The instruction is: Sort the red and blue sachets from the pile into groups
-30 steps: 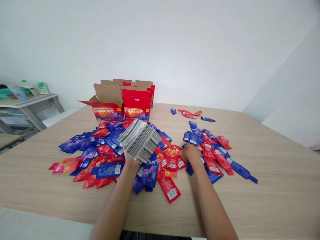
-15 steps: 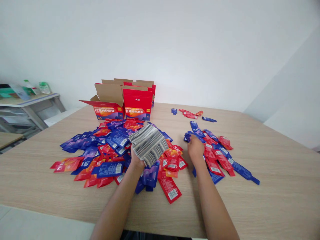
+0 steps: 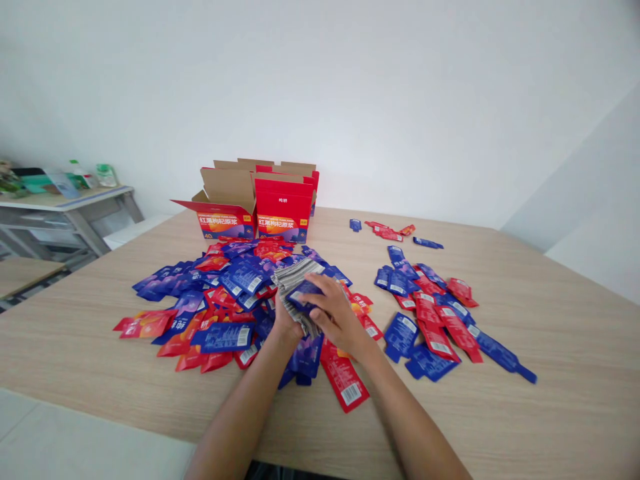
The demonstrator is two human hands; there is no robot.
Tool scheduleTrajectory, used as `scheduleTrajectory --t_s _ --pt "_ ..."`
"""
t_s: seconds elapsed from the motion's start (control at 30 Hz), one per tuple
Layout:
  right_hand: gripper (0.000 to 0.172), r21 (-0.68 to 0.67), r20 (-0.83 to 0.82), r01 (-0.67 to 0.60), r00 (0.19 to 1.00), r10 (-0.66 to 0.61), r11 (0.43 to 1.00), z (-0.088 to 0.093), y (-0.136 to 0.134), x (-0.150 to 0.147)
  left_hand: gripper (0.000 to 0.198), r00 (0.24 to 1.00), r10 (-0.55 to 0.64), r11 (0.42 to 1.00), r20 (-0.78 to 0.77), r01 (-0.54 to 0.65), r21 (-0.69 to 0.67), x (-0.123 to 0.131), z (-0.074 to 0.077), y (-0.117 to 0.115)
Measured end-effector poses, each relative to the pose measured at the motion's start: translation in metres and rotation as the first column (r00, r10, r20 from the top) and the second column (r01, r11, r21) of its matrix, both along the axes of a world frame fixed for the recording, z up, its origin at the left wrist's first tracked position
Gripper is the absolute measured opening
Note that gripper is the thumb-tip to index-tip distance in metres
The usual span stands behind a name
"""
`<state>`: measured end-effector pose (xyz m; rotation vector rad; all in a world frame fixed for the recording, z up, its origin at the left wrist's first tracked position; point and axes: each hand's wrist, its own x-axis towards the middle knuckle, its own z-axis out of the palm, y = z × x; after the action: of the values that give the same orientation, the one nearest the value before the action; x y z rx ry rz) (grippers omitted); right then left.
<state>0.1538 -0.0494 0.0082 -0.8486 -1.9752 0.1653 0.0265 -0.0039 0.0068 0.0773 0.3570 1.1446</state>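
Note:
My left hand [image 3: 286, 321] is closed under a striped grey cloth [image 3: 299, 269], holding it over the edge of the big pile. Against the top of that cloth, my right hand [image 3: 334, 311] grips a blue pouch [image 3: 304, 293], its fingers partly covering it. Below and left of my hands spreads the heap of red and blue pouches [image 3: 223, 337], several layers deep. A smaller group of red and blue pouches [image 3: 435, 320] lies to the right of my right arm. One red pouch [image 3: 345, 377] rests flat just beneath my right wrist.
Open red cartons [image 3: 284, 207] stand behind the big pile, with flaps raised. A few scattered pouches [image 3: 387, 232] lie toward the back of the wooden table [image 3: 500, 427]. At far left, a side desk [image 3: 75, 203] holds bottles and other items.
My right hand has come left from the smaller group with a blue pouch and now presses it onto the cloth. The view has shifted slightly left.

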Motion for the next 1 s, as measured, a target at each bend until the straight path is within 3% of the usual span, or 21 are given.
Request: scheduleTrajectory --t_s 0.07,0.13,0.23,0.3,0.5,0.63,0.87,1.0 --pt "0.056 -0.047 0.028 -0.021 0.999 0.022 0.999 -0.006 -0.001 -0.01 0.036 0.997 0.067 0.997 -0.024 -0.068 -0.027 -0.001 -0.002 0.002" --pt "0.059 -0.087 -0.044 0.147 0.988 -0.151 0.985 -0.013 -0.001 -0.018 0.039 0.994 0.097 0.994 -0.042 -0.098 -0.038 0.0 -0.002 0.002" --pt "0.064 -0.117 -0.052 0.493 0.864 -0.501 0.862 -0.021 -0.002 -0.028 0.044 0.996 0.08 0.996 -0.035 -0.081 -0.04 0.003 -0.001 0.0" --pt "0.071 -0.095 0.023 0.561 0.827 -0.562 0.822 -0.024 -0.003 -0.031 0.043 0.997 0.067 0.996 -0.034 -0.069 -0.059 0.004 0.001 -0.002" --pt "0.065 -0.13 0.221 0.298 0.938 -0.265 0.946 -0.025 0.003 -0.011 0.037 0.992 0.067 0.991 -0.106 -0.079 -0.111 0.002 0.003 -0.005" --pt "0.059 -0.117 0.325 0.158 0.939 -0.113 0.98 -0.016 0.007 0.003 0.039 0.991 0.001 0.992 -0.134 -0.017 -0.124 -0.002 0.007 -0.005" --pt "0.05 -0.14 0.36 0.085 0.933 -0.03 0.987 0.0 -0.009 -0.014 0.048 0.977 0.115 0.989 -0.178 -0.129 -0.073 -0.014 0.011 0.004" --pt "0.051 -0.077 0.297 0.169 0.945 -0.139 0.983 -0.012 -0.012 -0.035 0.041 0.971 0.175 0.984 -0.16 -0.177 0.005 -0.018 0.003 0.011"
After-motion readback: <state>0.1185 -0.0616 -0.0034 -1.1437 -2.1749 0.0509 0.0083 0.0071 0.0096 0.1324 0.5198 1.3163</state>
